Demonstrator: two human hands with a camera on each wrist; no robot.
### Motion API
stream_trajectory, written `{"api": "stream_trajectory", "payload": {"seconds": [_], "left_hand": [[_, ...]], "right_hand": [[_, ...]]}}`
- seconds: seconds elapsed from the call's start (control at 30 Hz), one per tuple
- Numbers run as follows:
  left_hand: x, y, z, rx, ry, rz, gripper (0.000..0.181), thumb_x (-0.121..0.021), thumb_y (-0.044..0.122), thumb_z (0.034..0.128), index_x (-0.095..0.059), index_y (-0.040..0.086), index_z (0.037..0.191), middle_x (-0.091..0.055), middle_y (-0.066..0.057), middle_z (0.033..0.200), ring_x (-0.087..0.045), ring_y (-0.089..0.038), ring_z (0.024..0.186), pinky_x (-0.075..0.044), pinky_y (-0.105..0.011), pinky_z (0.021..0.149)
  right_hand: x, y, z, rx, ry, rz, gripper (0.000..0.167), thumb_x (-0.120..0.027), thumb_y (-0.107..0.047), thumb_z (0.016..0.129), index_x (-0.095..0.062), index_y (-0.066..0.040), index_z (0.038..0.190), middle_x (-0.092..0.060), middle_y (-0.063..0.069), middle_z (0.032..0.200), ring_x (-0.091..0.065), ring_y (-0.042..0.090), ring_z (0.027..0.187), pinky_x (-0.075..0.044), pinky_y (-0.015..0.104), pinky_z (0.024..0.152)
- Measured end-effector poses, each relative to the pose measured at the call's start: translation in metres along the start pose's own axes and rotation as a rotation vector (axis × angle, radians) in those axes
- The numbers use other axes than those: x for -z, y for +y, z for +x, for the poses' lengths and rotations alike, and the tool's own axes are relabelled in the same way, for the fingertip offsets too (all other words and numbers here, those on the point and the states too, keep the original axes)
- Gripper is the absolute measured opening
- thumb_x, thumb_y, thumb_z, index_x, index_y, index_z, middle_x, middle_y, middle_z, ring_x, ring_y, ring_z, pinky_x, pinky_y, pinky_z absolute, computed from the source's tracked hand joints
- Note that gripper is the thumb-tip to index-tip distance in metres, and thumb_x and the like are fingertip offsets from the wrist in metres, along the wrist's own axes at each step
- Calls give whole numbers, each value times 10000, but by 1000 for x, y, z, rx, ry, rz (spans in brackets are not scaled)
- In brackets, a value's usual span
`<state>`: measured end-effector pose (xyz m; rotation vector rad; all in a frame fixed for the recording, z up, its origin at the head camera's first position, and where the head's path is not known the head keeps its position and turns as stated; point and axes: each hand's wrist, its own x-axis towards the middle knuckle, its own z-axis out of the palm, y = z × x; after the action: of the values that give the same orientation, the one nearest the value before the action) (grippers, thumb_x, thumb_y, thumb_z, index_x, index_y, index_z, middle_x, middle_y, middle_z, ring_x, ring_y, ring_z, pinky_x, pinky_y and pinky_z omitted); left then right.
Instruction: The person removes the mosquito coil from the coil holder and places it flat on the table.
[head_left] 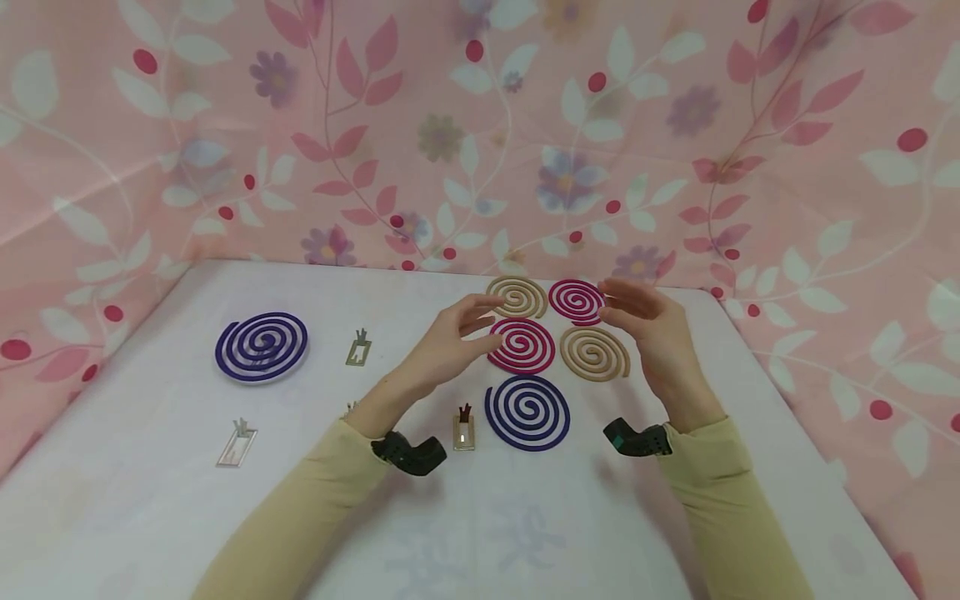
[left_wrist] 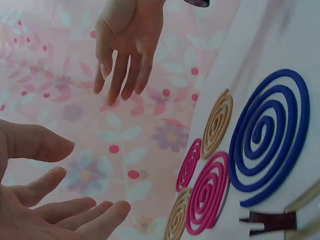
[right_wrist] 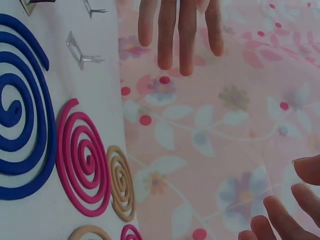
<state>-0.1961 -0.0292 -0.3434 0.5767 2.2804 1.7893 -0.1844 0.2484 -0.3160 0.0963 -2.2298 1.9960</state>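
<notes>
Both hands hover above a group of mosquito coils and hold nothing. My left hand (head_left: 453,343) is over the left side of the group, fingers spread and relaxed. On the far right side, my right hand (head_left: 651,333) has loosely bent fingers, palm turned toward the left hand. Between and below them lie a tan coil (head_left: 514,297) and a magenta coil (head_left: 576,302) at the back. Another magenta coil (head_left: 520,341) and tan coil (head_left: 592,354) lie in front of these. Nearest me is a blue coil (head_left: 529,408). The wrist views show both palms bare.
A small metal coil stand (head_left: 464,419) with dark prongs lies left of the blue coil. Other stands (head_left: 361,337) lie farther left, one partly hidden by my left wrist. A purple-blue coil (head_left: 262,342) sits at the table's left. Floral cloth (head_left: 450,167) hangs behind the white table (head_left: 570,517).
</notes>
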Motion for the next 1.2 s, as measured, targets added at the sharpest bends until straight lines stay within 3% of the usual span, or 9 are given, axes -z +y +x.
{"api": "stream_trajectory", "payload": {"seconds": [0.27,0.5,0.6,0.73,0.9,1.1,1.2], "left_hand": [[61,-9,-37,9,67,85,524,-636,109,969,-457,120,1461,-445,-113,1541,-448,-305,1411,-439,-509,1094],[123,-16,-70,36,76,142,575,-635,211,990,-392,129,1504,-407,-129,1565,-397,-338,1438,-378,-551,1130],[148,-21,-83,33,87,145,572,-634,232,993,-394,166,1508,-424,-98,1560,-431,-276,1423,-432,-355,1120],[179,-29,-98,-14,113,89,542,-607,122,999,-408,133,1502,-491,9,1509,-516,-111,1343,-472,-119,972],[208,-36,-112,-57,112,61,542,-563,25,997,-397,85,1509,-552,110,1437,-556,-20,1272,-465,-96,952],[234,-41,-121,-67,104,89,556,-531,-6,1000,-373,84,1524,-540,95,1448,-535,-13,1289,-431,-91,954],[246,-45,-127,-66,113,47,562,-522,-26,998,-366,77,1528,-533,79,1454,-537,-10,1291,-407,-100,952]], "right_hand": [[-25,-4,-8,31,-65,18,393,-676,-63,935,-610,-41,1322,-687,-56,1161,-591,170,1149,-516,158,924],[-57,-17,-12,58,-101,17,451,-684,-51,928,-579,-40,1366,-652,57,1284,-576,213,1212,-489,213,992],[-73,-22,-10,64,-121,62,453,-669,-12,924,-576,-35,1367,-625,109,1323,-580,196,1208,-491,229,1013],[-95,-30,-6,69,-158,100,451,-662,3,920,-583,-47,1361,-596,103,1371,-564,186,1234,-497,271,1032],[-124,-38,-2,83,-216,92,464,-693,-40,914,-584,-78,1363,-596,51,1377,-538,181,1272,-442,354,1109],[-162,-44,0,123,-252,156,476,-710,-17,898,-591,-58,1358,-594,97,1387,-543,199,1266,-409,391,1140],[-181,-49,-1,123,-269,189,480,-710,-6,893,-594,-62,1355,-597,79,1380,-548,194,1252,-405,386,1143]]}}
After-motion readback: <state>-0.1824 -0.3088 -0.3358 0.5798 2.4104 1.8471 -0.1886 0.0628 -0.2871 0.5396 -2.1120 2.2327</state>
